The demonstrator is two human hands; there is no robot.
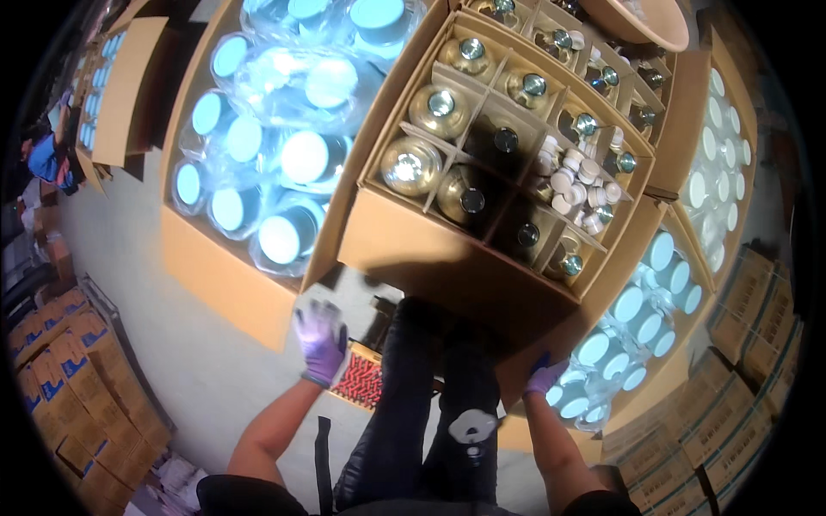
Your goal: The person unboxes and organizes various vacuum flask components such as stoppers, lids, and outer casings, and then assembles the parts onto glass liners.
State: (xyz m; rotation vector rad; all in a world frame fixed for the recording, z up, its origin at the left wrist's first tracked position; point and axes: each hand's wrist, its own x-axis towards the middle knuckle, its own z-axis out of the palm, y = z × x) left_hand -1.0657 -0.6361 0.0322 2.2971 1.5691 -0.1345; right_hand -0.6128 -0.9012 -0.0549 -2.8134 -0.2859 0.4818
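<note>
My left hand [320, 342], in a purple glove, hangs with its fingers spread over the floor, left of my legs. It holds nothing. My right hand [544, 377], gloved alike, is at the edge of a brown carton flap [516, 348], thumb on one side and fingers on the other; part of the fingers is hidden. In front of me stands an open carton [456, 230] with cardboard dividers. Round clear glass bottles [411, 165] with shiny metallic tops fill its cells. Loose white caps [576, 181] lie heaped over the cells at its right.
At left, a carton [224, 292] holds bagged bottles with light-blue lids; another such carton [662, 353] is at right. A tan basin [641, 21] sits at the far edge. Red items fill a crate [357, 378] by my legs. Stacked cartons [90, 387] line both sides.
</note>
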